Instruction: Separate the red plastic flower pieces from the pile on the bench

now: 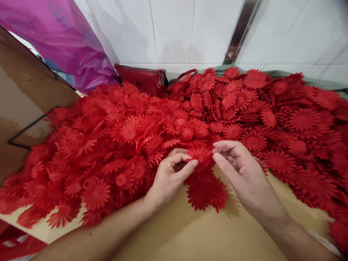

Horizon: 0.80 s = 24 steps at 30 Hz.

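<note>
A tan cardboard sheet (190,232) carries heaped red fabric flowers (122,145) (a red handbag (141,78) behind).

Two bare forearms are shown, with no sleeves, gloves, watch or bands worn. The left hand (170,175) and the right hand (240,166) are uncovered; short, unpainted nails are seen on the fingers (217,157). No rings are visible.

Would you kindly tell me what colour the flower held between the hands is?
The flower is red, seen best in the head view.
</note>
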{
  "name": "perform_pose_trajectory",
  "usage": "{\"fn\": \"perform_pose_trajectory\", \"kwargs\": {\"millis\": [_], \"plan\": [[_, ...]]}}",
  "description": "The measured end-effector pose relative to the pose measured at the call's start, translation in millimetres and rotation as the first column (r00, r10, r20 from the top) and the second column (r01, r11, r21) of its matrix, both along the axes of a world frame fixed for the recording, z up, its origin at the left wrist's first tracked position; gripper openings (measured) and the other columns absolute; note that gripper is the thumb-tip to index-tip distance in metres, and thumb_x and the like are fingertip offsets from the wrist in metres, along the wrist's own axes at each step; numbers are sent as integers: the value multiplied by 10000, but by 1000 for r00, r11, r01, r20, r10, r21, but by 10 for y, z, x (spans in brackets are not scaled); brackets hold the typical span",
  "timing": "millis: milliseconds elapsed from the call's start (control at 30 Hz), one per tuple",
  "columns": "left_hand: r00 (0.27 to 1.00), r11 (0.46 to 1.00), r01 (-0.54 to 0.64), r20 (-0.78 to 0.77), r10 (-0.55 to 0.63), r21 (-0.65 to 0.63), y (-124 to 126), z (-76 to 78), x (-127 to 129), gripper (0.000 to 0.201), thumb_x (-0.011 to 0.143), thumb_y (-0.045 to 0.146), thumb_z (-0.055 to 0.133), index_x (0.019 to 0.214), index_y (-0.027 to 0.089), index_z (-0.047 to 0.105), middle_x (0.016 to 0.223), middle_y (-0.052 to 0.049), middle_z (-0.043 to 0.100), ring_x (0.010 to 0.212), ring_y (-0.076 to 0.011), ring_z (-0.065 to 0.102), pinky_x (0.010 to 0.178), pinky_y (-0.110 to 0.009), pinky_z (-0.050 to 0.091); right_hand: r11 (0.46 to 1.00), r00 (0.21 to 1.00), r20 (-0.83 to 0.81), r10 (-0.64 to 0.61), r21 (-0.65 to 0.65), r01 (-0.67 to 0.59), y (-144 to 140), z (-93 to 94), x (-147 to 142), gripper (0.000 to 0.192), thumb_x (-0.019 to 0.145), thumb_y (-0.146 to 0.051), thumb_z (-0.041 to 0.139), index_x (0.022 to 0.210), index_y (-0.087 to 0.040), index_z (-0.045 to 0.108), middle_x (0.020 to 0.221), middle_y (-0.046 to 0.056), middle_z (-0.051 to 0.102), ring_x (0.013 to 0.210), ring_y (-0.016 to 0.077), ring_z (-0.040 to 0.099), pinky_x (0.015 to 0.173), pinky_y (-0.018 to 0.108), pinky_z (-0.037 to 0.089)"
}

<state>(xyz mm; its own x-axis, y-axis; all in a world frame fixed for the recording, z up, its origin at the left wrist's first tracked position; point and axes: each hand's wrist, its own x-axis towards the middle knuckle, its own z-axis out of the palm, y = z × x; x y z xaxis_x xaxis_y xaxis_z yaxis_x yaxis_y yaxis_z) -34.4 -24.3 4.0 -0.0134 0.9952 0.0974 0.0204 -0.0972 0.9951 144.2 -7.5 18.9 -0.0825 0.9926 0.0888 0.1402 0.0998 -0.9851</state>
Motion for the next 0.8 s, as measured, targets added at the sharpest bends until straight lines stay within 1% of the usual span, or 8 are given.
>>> {"fn": "perform_pose_trajectory", "kwargs": {"millis": [133,233,300,367,500,667,733,800], "plan": [[999,999,39,18,-39,38,-5,13,-2,192,827,278,779,724,161,664,866,-27,623,868,-157,575,869,-271,450,992,981,148,126,-22,-124,18,7,33,384,904,-517,652,1214,-292,631,1269,50,633,1130,219,605,978,382,493],[998,999,44,38,-44,17,-2,7,-2,239,813,327,800,705,163,662,844,-21,615,844,-156,565,844,-275,447,984,958,228,176,-27,-174,-1,-5,30,404,881,-521,684,1226,-313,647,1276,42,625,1096,221,622,957,388,503],[997,999,46,57,-46,2,4,0,-5,255,800,354,815,696,167,676,826,-16,620,823,-153,565,827,-275,448,980,954,235,188,13,-196,-11,-12,21,450,837,-488,748,1243,-328,639,1286,36,617,1100,219,625,936,375,511],[995,998,56,82,-56,0,8,-7,-8,266,799,372,816,678,173,687,811,-13,625,807,-149,567,816,-274,451,977,956,235,179,73,-201,-9,-24,13,387,815,-434,780,1172,-326,676,1275,32,611,1130,219,612,949,366,499],[992,997,74,99,-75,14,6,-22,-15,261,821,364,795,666,181,693,850,-17,624,837,-149,578,838,-275,450,986,984,119,132,85,-143,34,-77,21,110,883,-384,712,928,-284,722,1142,26,652,1088,198,610,950,350,475],[997,997,61,55,-63,37,2,-33,-12,230,847,298,766,670,183,673,885,-16,620,903,-152,578,881,-267,436,998,980,-193,-37,-57,26,143,-138,94,136,896,-389,697,863,-264,656,874,-15,645,842,154,604,847,327,502],[998,999,37,54,-39,22,5,-32,-5,220,865,300,744,690,185,677,904,-17,621,913,-151,572,880,-263,433,993,968,-224,-115,-52,106,186,-150,133,127,896,-394,693,901,-270,663,908,-7,668,853,163,625,868,348,521],[997,999,31,70,-31,-7,8,-28,2,186,880,307,726,739,188,701,941,-23,633,924,-154,576,876,-266,438,992,979,-164,-125,-2,126,205,-153,160,174,910,-401,673,1046,-293,684,1064,18,707,972,192,660,951,392,525]]}}
